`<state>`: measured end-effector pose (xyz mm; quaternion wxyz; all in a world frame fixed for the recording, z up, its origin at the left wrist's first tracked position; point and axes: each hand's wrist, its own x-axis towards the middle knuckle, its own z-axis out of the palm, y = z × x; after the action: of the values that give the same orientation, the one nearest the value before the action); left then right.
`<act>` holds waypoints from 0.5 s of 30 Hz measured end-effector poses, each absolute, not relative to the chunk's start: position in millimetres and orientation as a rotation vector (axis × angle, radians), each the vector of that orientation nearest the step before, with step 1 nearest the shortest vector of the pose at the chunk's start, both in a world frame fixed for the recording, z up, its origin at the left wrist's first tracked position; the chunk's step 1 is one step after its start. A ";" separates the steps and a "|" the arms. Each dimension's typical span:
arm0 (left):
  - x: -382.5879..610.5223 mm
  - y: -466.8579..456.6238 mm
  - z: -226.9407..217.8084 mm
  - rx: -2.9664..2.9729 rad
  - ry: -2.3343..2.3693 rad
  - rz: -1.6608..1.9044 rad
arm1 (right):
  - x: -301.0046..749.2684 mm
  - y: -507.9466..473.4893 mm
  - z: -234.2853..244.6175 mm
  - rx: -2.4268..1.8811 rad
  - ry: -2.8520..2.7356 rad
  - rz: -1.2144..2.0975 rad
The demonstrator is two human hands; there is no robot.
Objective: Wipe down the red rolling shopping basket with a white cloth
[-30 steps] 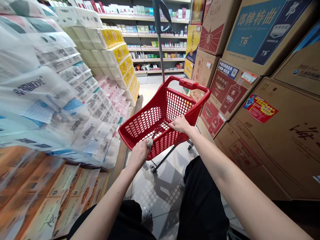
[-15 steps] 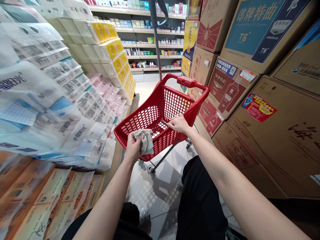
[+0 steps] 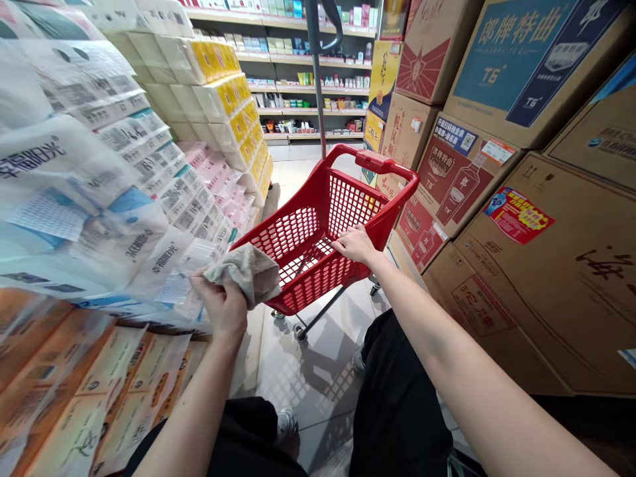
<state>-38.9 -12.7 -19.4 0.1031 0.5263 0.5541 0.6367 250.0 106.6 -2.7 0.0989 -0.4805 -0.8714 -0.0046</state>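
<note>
A red plastic shopping cart stands on the tiled aisle floor in front of me, its basket empty. My right hand grips the near right rim of the basket, fingers curled over it. My left hand is raised to the left of the cart, closed on a crumpled grey-beige cloth that hangs out toward the cart's near left corner. The cloth is off the cart rim.
Stacked packs of tissue and toilet paper fill the left side. Large cardboard boxes are piled on the right. A grey pole rises behind the cart. Shelves of small goods close the aisle's far end.
My left hand lifted the cloth off the cart's near rim and drew it left and toward me. The right hand stayed on the rim; the cart barely shifted.
</note>
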 end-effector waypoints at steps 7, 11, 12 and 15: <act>16.1 -11.9 -37.0 2.489 1.664 0.608 | 243.6 106.7 -1.7 -1.441 -2.574 -0.022; 18.0 -8.4 -41.6 2.587 1.750 0.355 | 247.0 107.6 -2.0 -1.453 -2.565 -0.035; 16.9 -7.9 -41.4 2.597 1.758 0.328 | 248.0 107.9 -2.4 -1.452 -2.563 -0.036; 16.9 -6.2 -41.0 2.591 1.840 0.296 | 249.6 108.8 -3.8 -1.433 -2.556 -0.031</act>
<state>16.9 -6.2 -41.0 -0.0249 0.8116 0.5763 0.0926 249.6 108.8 -3.8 0.1052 -0.4863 -0.8674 -0.0104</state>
